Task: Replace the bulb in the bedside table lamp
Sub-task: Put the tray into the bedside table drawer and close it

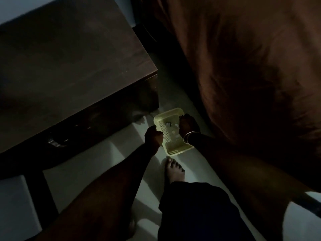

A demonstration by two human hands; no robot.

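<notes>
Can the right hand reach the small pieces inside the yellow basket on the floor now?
Probably yes. The right hand is already over the open-topped yellow basket, beside the small pale pieces. Nothing covers them, though the dim light hides what they are.

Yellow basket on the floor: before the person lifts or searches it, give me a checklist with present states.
1. Left hand gripping the basket's left rim: ok.
2. Right hand over the basket's right side; whether it grips the rim or reaches inside: cannot tell.
3. Replacement bulb among the small items inside: cannot tell, too dark.
4. Basket clear of the dark wooden table: ok.
5. Bare foot clear of the basket: ok.
6. Lighting adequate: not ok.
</notes>
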